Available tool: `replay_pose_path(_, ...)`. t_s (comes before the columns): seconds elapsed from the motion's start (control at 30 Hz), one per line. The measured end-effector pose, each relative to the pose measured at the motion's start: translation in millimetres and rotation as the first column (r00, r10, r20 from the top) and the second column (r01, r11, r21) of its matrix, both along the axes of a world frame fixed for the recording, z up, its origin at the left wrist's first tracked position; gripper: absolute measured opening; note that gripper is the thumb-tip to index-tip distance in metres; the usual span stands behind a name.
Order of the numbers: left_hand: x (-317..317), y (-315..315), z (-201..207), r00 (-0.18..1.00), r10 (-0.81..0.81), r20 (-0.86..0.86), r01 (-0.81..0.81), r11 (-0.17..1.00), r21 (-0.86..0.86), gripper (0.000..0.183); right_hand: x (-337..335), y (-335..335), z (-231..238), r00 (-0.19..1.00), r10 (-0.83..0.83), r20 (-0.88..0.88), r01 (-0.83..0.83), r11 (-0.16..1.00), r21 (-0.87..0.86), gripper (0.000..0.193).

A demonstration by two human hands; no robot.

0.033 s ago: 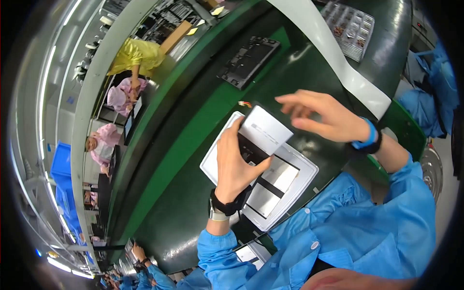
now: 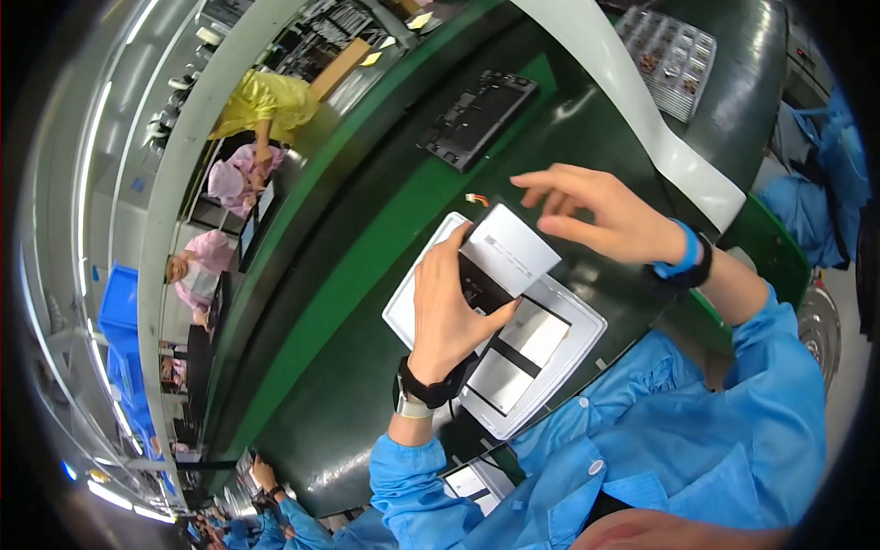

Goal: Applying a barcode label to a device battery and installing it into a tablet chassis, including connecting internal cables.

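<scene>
My left hand (image 2: pixel 445 307) grips a flat battery pack (image 2: pixel 513 246) by its edges, fingers on the far side and thumb on the near side. The pack has a white printed panel and a black section, and is tilted up. Just beyond it a small white connector with red and yellow wires (image 2: pixel 477 199) shows; its link to the pack is hidden. Below lies a white tray (image 2: pixel 581 312) holding another flat silver-and-black pack (image 2: pixel 500 378). My right hand (image 2: pixel 619 215) hovers right of the held pack, fingers apart and holding nothing.
An opened device housing (image 2: pixel 478 119) lies on the green belt beyond. A white curved arm (image 2: pixel 642 119) crosses the right side, near a clear compartment tray of small parts (image 2: pixel 674 60). Another white tray (image 2: pixel 477 486) is near my body. Co-workers sit across the line.
My right hand has shifted slightly left, toward the battery pack. The left hand still grips the pack, and the view has moved a little.
</scene>
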State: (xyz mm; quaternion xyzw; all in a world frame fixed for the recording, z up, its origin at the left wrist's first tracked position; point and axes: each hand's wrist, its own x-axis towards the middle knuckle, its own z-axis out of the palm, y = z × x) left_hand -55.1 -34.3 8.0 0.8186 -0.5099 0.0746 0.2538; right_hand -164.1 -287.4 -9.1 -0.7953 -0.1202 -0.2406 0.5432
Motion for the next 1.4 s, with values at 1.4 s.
replay_pose_path(1.4, 226, -111, -89, 0.352, -0.051, -0.935, -0.613, 0.742, -0.271, 0.103, 61, -56, -29, 0.817, -0.575, 0.035, 0.545, 0.791, 0.278, 0.009)
